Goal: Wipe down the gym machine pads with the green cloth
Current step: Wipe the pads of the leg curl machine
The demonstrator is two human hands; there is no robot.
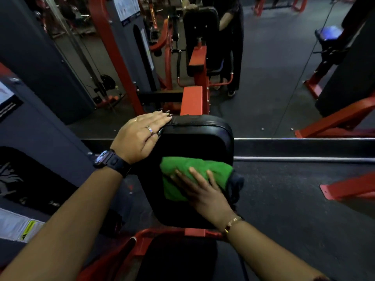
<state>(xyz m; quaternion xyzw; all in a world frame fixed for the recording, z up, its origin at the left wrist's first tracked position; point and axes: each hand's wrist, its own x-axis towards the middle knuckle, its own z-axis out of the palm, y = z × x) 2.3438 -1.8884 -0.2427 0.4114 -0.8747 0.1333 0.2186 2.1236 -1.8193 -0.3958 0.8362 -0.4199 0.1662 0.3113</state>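
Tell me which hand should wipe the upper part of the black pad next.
Right. The right hand presses flat on the green cloth, low on the black pad, so it likely just slides upward. The left hand holds no cloth; it rests on the pad's upper left edge.

- I see dark speckled rubber floor (294, 209) across the right half of the frame.
- Red steel frames (343, 120) sit at the right edge and upper centre.
- A grey column (40, 57) fills my upper left.
- Lighting is dim.
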